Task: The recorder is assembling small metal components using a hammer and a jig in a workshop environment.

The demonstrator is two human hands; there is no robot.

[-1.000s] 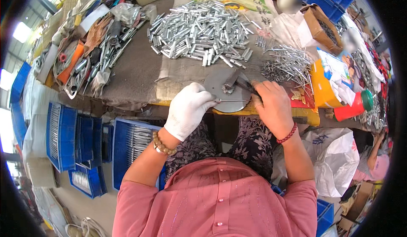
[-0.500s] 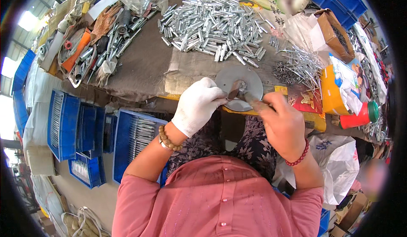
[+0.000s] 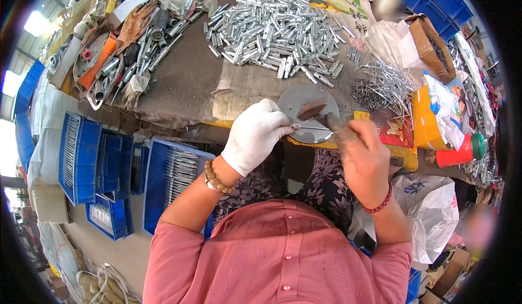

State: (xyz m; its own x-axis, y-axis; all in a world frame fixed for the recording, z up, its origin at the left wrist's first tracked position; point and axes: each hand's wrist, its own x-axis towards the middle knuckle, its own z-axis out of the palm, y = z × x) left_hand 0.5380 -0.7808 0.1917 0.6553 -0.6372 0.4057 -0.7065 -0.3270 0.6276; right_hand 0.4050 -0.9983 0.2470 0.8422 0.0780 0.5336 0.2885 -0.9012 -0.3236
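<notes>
My left hand point(image 3: 254, 135), in a white knitted glove, pinches the end of a thin metal rod point(image 3: 315, 128). The rod points right, over the near part of a round grey metal plate point(image 3: 291, 98) at the table's front edge. My bare right hand point(image 3: 363, 160) is closed round the handle of a hammer, smeared by motion. The brown hammer head point(image 3: 312, 109) hangs above the plate, apart from the rod as far as I can tell. Beyond the plate spreads a big heap of shiny metal sleeves point(image 3: 277, 29).
Right of the plate lie dark short screws point(image 3: 367, 95), thin metal pins point(image 3: 391, 81), a yellow box point(image 3: 427, 119) and a red jar point(image 3: 454, 151) with a green lid. Tools point(image 3: 144, 54) crowd the left. Blue crates point(image 3: 154, 195) of rods stand below left.
The hammer head has lifted off the plate's middle, and the rod now shows between my hands. My left hand has hardly moved.
</notes>
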